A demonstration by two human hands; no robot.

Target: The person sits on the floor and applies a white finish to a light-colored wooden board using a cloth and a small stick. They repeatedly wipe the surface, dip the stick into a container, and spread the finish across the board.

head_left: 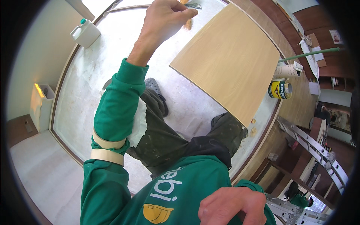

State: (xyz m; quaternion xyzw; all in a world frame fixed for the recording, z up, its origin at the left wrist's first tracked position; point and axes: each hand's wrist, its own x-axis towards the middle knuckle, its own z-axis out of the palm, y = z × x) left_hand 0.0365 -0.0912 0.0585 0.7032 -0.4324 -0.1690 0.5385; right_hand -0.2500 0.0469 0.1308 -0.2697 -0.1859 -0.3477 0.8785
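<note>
My left hand (165, 21) is raised at the far end of my stretched arm, left of the wooden panel. Its thumb and fingers press together; whatever is between them, if anything, is too small to make out. Two beige rolls of tape (107, 156) ring my left sleeve near the elbow. A pale, flat wooden panel (228, 62) lies in front of me to the right, its near corner beside my knee. Close to my chest, my right hand (233, 205) is curled with its back showing, and its fingertips are hidden. Tan bristles (188, 24) show just beyond my left hand.
A white jug (86, 33) with a green cap stands at the far left. Right of the panel are a yellow-and-green paint can (279, 89) and a paper roll (289, 70). An aluminium ladder (315, 146) lies along the right side. Pale sheeting (187, 95) covers the floor.
</note>
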